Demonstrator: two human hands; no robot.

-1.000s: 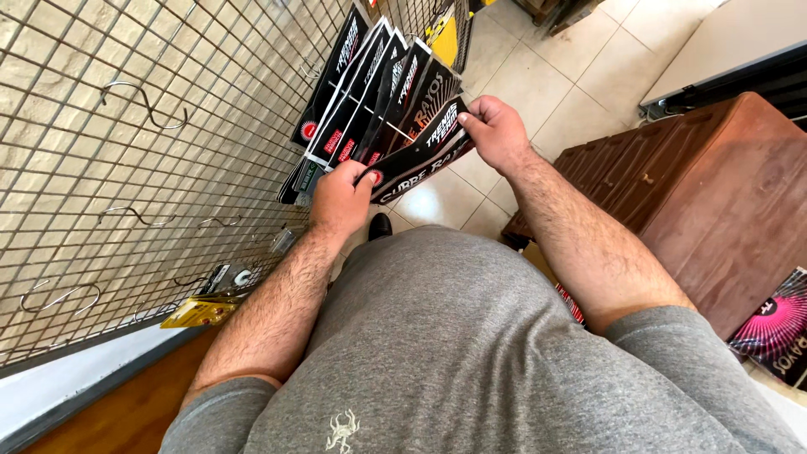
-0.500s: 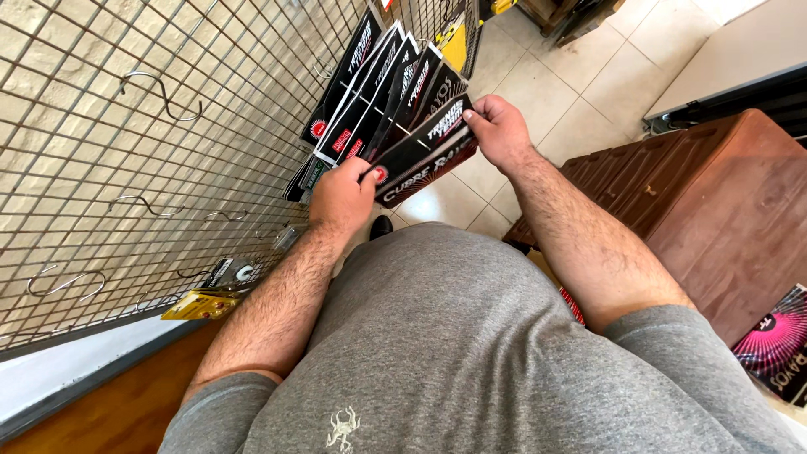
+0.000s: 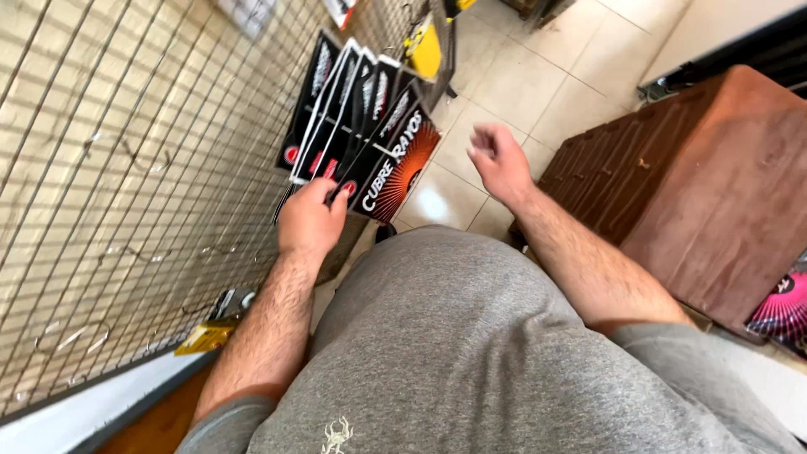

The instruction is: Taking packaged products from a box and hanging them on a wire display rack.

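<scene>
**Desk:** What sits nearest the lens?

**Photographer:** A grey cotton T-shirt (image 3: 471, 353), then two bare forearms. The left hand (image 3: 309, 220) clamps the lower corners of a fan of flat black cardboard packets with red and orange sunburst print (image 3: 363, 134), fingers (image 3: 324, 187) closed on the bottom edges. The fan stands just right of the beige wire grid display panel (image 3: 126, 168), its upper ends leaning toward the mesh.

**Desk:** And the right hand (image 3: 500, 160)?

**Photographer:** Released, well to the right of the grid and clear of the packets, fingers loosely curled, blurred, holding nothing. Half a second earlier it gripped the front packet's right edge; now the left hand alone carries the fan, and the packets have spread wider.

**Desk:** Risk?

**Photographer:** In my judgement the front packet could slide out and drop to the pale tiled floor (image 3: 538, 76), since one pinch at the corners holds several slick sleeves. An empty wire hook (image 3: 134, 155) on the grid could also snag an edge.

**Desk:** Farther back?

**Photographer:** Right of the grid, a brown wooden cabinet (image 3: 714, 193), a pink and black packet (image 3: 782, 307) beside it; a yellow hanging card (image 3: 427, 52) at the grid's far end.
</scene>
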